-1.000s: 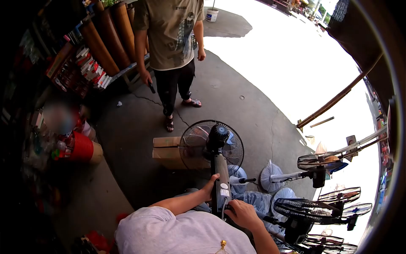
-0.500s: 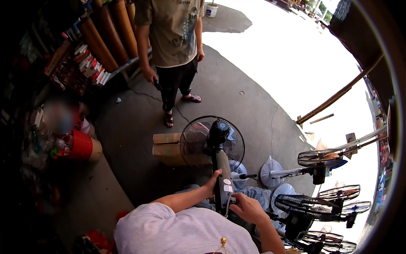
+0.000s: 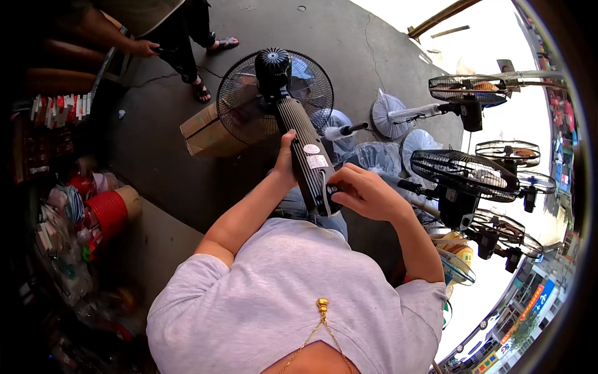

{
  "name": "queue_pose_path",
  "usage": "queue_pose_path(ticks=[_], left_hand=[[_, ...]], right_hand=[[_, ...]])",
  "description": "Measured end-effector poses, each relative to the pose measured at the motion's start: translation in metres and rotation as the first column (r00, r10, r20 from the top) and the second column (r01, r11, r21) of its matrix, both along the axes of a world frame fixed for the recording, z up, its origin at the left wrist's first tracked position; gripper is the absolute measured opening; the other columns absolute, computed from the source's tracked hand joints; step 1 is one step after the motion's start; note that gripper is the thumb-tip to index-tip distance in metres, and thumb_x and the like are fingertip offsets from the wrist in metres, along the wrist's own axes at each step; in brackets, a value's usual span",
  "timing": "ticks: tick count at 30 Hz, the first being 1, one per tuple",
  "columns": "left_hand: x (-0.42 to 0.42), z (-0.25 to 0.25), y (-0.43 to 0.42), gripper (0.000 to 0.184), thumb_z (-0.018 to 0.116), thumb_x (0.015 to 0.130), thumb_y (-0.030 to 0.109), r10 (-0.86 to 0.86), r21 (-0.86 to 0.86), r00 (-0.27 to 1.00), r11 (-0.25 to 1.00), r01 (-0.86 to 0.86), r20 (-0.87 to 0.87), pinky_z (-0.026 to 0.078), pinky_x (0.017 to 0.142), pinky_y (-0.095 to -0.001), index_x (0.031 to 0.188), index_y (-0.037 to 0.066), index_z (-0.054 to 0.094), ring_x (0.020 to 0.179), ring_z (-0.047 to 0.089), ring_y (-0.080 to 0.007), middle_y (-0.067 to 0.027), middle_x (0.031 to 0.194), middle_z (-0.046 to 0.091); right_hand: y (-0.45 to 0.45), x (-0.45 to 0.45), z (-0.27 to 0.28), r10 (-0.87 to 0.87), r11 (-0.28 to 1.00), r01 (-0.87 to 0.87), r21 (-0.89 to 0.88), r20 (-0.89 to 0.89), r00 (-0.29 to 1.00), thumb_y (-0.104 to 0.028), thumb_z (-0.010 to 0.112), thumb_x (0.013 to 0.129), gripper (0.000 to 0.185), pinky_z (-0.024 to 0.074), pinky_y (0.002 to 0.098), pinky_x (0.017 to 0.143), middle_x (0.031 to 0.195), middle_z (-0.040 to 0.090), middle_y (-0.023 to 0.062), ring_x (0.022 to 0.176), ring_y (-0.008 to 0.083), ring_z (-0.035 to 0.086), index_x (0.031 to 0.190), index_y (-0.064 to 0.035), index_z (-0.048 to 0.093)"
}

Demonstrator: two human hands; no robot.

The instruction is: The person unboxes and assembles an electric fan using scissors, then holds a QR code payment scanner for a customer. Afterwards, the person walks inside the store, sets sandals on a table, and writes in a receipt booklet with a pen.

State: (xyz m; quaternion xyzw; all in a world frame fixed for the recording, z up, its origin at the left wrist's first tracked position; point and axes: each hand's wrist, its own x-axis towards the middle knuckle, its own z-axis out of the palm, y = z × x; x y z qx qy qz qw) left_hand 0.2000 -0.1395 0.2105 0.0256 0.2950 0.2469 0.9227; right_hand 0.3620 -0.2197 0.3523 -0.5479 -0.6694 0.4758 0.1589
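A black fan [image 3: 275, 68] with a round wire cage and a long ribbed grey body [image 3: 300, 124] stands in front of me, its back towards me. My left hand [image 3: 286, 156] is wrapped round the left side of the body, thumb on the ribbed face. Near the lower end, my right hand [image 3: 364, 190] has its fingers bent together at a small dark knob or part on the right edge. White labels [image 3: 316, 161] and a looped grey cord [image 3: 325, 193] show beside that hand.
A cardboard box [image 3: 215, 134] lies beyond the fan. Several black fans [image 3: 461, 181] and plastic-wrapped parts [image 3: 377, 157] stand at the right. A person [image 3: 180, 43] in sandals stands at the upper left, holding a dark object. Red buckets [image 3: 107, 214] are at the left.
The view has tilted down and turned, so the fan and the person appear higher and further left. My left hand keeps its hold; my right hand stays by the fan's lower end.
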Motion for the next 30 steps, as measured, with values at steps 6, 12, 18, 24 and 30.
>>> queue_pose_path(ticks=[6,12,18,24,30], left_hand=[[0.001,0.01,0.003,0.062,0.046,0.076,0.059,-0.002,-0.051,0.999,0.999,0.003,0.033,0.052,0.071,-0.0371,0.104,0.004,0.053,0.079,0.06,-0.0224,-0.0099,0.088,0.059],[0.001,0.0,0.004,0.066,0.045,0.074,0.062,-0.01,-0.03,1.0,1.0,0.011,0.028,0.052,0.072,-0.0385,0.105,0.004,0.051,0.078,0.06,-0.0227,-0.0098,0.087,0.058],[0.001,0.008,0.005,0.068,0.042,0.074,0.064,-0.003,-0.069,1.0,0.998,0.004,0.012,0.052,0.073,-0.0408,0.106,0.004,0.049,0.083,0.06,-0.0234,-0.0108,0.09,0.057],[-0.004,-0.004,-0.001,0.064,0.046,0.074,0.06,0.012,-0.065,1.0,0.998,-0.013,-0.012,0.051,0.07,-0.0391,0.1,0.002,0.053,0.076,0.059,-0.0259,-0.0134,0.084,0.059],[-0.017,-0.006,-0.006,0.07,0.045,0.074,0.063,-0.074,-0.063,0.996,0.996,0.071,-0.057,0.049,0.078,-0.0411,0.106,0.0,0.05,0.088,0.057,-0.0271,-0.0159,0.095,0.057]], right_hand=[[-0.004,-0.002,0.005,-0.037,0.998,0.032,0.047,0.112,0.993,-0.028,0.061,0.08,0.027,0.0447,0.0344,0.062,0.084,0.054,0.0097,0.069,0.0257,0.057,0.094,-0.0056,0.055],[-0.007,-0.003,0.001,0.044,0.993,-0.077,0.092,0.318,0.947,-0.027,0.062,0.079,0.03,0.0451,0.0345,0.062,0.086,0.054,0.0098,0.069,0.0246,0.058,0.101,-0.0076,0.054],[-0.004,-0.005,0.002,-0.073,0.993,0.066,0.101,0.065,0.995,-0.022,0.061,0.079,0.029,0.047,0.0332,0.064,0.075,0.054,0.0104,0.072,0.026,0.059,0.102,-0.0056,0.053],[0.002,-0.015,0.006,0.1,0.987,-0.131,0.092,0.281,0.955,-0.029,0.058,0.08,0.027,0.0442,0.036,0.058,0.074,0.058,0.0109,0.069,0.0267,0.059,0.088,-0.0049,0.051],[-0.014,-0.033,-0.018,-0.082,0.958,-0.001,0.286,0.278,0.957,-0.033,0.062,0.077,0.033,0.0394,0.0347,0.044,0.051,0.05,0.0083,0.046,0.0257,0.053,0.068,-0.0055,0.047]])
